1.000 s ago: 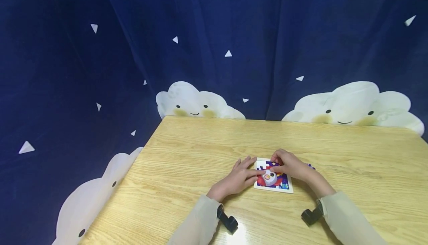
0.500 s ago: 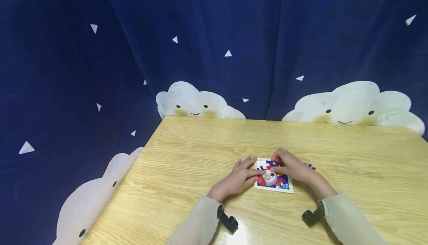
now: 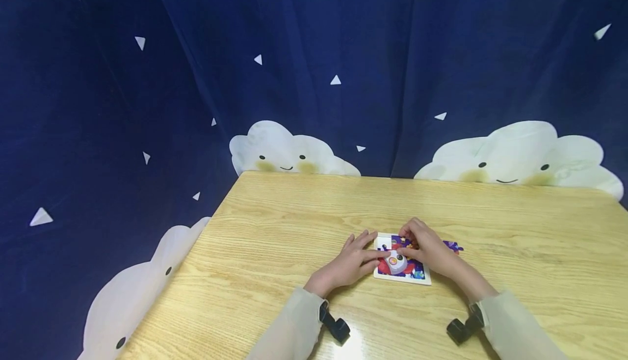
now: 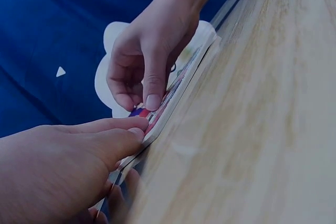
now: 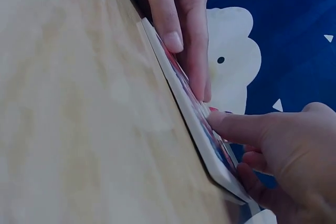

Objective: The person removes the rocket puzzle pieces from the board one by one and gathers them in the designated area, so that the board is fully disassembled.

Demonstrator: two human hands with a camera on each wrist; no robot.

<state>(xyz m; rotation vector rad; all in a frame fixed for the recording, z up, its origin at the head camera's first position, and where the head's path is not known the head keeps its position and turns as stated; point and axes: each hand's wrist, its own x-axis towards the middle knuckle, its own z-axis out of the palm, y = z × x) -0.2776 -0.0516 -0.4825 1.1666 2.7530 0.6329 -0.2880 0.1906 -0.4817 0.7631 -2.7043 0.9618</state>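
Note:
A square jigsaw puzzle [image 3: 395, 264] with a penguin-like picture lies flat in a white frame [image 3: 402, 279] on the table. My left hand [image 3: 347, 263] rests at its left side, fingers extended across the frame and onto the picture. At the top of the puzzle, my right hand [image 3: 432, 248] pinches a purple puzzle piece [image 3: 397, 238] between thumb and fingers, mostly covered by them. White backing [image 3: 384, 241] shows in the upper left corner. In the left wrist view, the right thumb and fingertips come down on the coloured surface.
Just beyond the right hand lies a loose purple and red puzzle piece [image 3: 452, 246], partly hidden. The wooden table [image 3: 294, 213] meets a dark blue curtain [image 3: 304, 49] with clouds at its back and left. Both wrists wear black camera mounts [image 3: 336, 327].
My right hand and wrist have shifted slightly, uncovering more of the loose piece behind. The pinched piece now sits a little farther left, narrowing the white corner. My left hand stays put.

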